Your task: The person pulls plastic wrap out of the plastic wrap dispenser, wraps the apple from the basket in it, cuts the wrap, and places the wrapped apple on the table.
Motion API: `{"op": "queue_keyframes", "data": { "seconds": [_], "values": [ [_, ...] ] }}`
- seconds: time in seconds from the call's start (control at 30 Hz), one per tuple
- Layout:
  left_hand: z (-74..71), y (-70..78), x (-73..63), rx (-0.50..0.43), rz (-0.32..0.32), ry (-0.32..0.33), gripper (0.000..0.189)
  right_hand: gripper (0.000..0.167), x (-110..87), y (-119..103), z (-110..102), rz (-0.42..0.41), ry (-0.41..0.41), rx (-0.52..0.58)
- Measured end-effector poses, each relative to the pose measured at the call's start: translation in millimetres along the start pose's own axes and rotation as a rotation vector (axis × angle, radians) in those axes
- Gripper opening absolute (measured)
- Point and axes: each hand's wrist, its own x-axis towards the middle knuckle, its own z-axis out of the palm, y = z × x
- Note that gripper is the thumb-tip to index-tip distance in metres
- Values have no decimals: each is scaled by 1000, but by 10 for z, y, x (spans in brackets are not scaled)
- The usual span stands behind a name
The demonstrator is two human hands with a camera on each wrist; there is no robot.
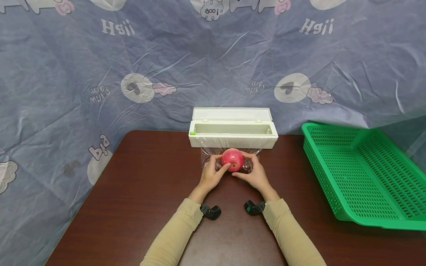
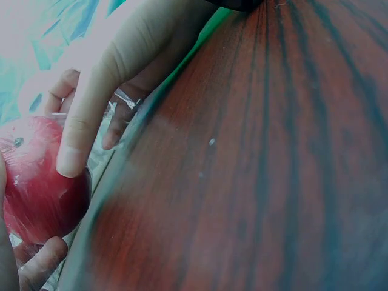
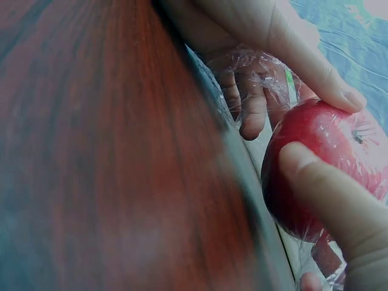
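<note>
A red apple [image 1: 232,159] is held between both hands in front of a white cling film box. Clear cling film [image 3: 260,66] lies over its skin in fine wrinkles and bunches beside the fingers. The left hand [image 1: 210,175] grips the apple from its left, thumb [image 2: 73,148] pressed on the fruit. From the other side the right hand [image 1: 257,178] holds it, with its thumb [image 3: 348,100] against the skin in the right wrist view. Both hands' remaining fingers are partly hidden behind the apple and film.
The white cling film box [image 1: 233,142] stands at the table's back edge, lid [image 1: 232,113] raised, with film stretching from its front toward the apple. A green plastic basket [image 1: 319,177] sits at the right of the brown table [image 1: 149,184]. A patterned grey-blue cloth [image 1: 199,74] hangs behind.
</note>
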Motion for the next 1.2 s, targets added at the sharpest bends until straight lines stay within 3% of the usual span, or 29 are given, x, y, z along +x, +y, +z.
{"op": "queue_keyframes", "data": {
  "seconds": [0.27,0.8,1.2],
  "values": [
    [-13,14,-11,-31,-44,-19,42,81,-1,61,10,3,7,53],
    [-25,36,-24,-5,-123,-38,43,89,-4,148,33,-74,1,-42],
    [-33,70,-58,-52,-131,-8,44,89,-9,106,19,-22,-45,18]
  ]
}}
